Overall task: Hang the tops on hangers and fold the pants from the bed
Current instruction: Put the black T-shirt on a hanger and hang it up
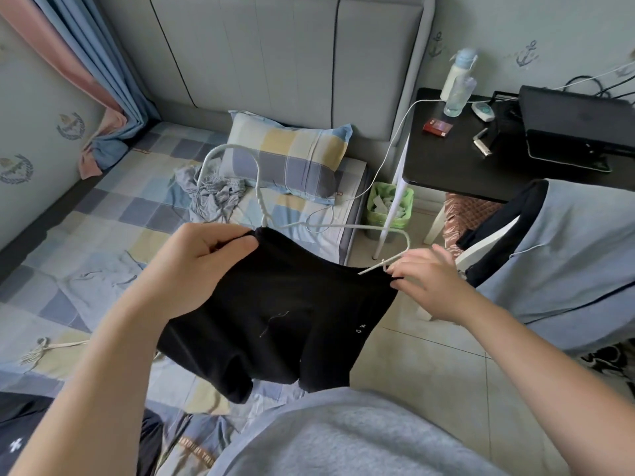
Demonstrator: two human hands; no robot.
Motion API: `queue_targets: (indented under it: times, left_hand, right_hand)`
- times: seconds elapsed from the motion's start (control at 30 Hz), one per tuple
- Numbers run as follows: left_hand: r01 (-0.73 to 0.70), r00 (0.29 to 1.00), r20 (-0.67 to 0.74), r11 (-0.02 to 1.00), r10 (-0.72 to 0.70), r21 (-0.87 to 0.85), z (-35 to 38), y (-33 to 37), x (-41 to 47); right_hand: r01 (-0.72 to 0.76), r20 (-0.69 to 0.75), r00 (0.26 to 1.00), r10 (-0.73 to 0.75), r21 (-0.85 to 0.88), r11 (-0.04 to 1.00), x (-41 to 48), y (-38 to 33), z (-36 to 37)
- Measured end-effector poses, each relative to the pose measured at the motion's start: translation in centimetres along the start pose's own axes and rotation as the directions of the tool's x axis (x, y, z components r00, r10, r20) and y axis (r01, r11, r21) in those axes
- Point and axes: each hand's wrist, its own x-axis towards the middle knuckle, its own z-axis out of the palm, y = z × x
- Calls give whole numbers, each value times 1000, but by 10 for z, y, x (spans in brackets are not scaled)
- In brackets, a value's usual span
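Note:
I hold a black top point(281, 321) in the air over the bed's edge. A white hanger point(259, 197) sticks out of its neck, with the hook up near the pillow and one arm bare toward the right. My left hand point(202, 259) pinches the fabric at the collar. My right hand point(429, 280) grips the other shoulder of the top where the hanger's end pokes out. On the bed point(113, 207) lie crumpled grey pants point(209, 194), a light blue garment point(99, 283) and a dark garment point(20, 438) at the near left corner.
A checked pillow point(288, 159) leans at the headboard. A black side table point(481, 156) at the right carries bottles, a red box and a black device. A chair point(563, 266) draped with grey and black clothes stands to the right. A green bin point(388, 207) sits beside the bed.

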Motion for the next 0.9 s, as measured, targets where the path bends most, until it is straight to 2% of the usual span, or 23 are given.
queue_targets:
  times: [0.07, 0.2, 0.33, 0.5, 0.63, 0.77, 0.9]
  left_hand:
    - [31, 993, 110, 999, -31, -4, -3, -4, -2]
    - [91, 966, 235, 993, -106, 73, 8, -6, 0]
    - [67, 954, 289, 996, -81, 58, 35, 4, 6]
    - [-39, 958, 284, 999, 36, 6, 60, 22, 14]
    - [-70, 968, 240, 997, 76, -35, 45, 12, 11]
    - [-47, 998, 41, 999, 48, -27, 23, -10, 11]
    - [-62, 998, 2, 992, 62, -106, 22, -21, 11]
  right_hand:
    - [-7, -41, 999, 8, 22, 1000, 0, 2, -7]
    - [-34, -41, 998, 48, 287, 957, -1, -21, -27]
    - [104, -152, 987, -44, 413, 905, -2, -76, -39]
    - [267, -278, 952, -128, 554, 789, 0, -129, -38]
    - [232, -274, 958, -86, 563, 793, 1, -118, -48]
    - [189, -198, 977, -77, 650, 736, -1, -94, -67]
    - [128, -122, 990, -72, 560, 818, 1, -85, -77]
